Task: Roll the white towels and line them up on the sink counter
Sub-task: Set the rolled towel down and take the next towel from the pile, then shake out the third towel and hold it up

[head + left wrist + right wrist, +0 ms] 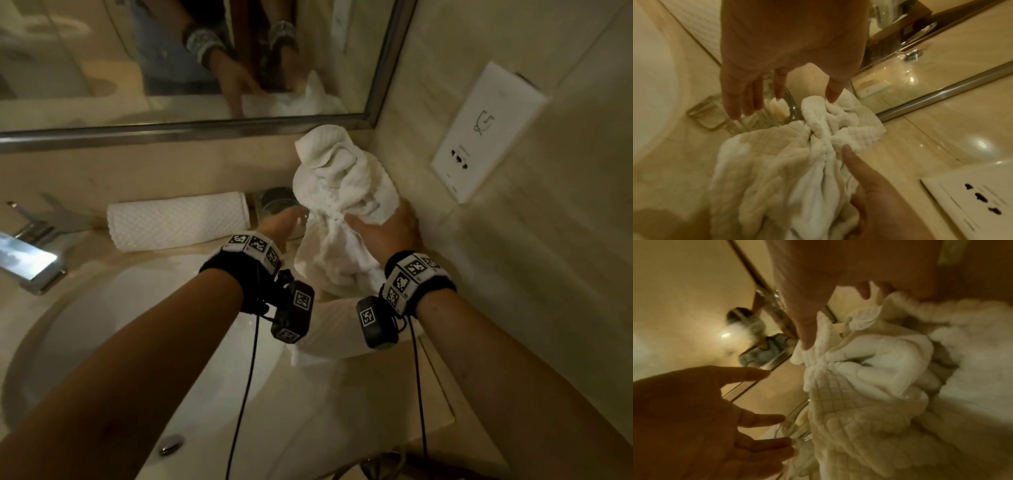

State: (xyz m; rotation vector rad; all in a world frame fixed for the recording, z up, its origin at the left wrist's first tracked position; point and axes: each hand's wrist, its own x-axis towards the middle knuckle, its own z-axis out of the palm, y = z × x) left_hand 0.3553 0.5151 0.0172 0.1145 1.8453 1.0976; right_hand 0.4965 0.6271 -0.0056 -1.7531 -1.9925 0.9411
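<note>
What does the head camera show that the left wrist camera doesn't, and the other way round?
Only the head view shows the faucet and the whole rolled towel lying by the back wall. Only the left wrist view shows the pale piece inside the glass. Both show the right hand gripping the bunched towel, the left hand open beside it, and the wall socket.
</note>
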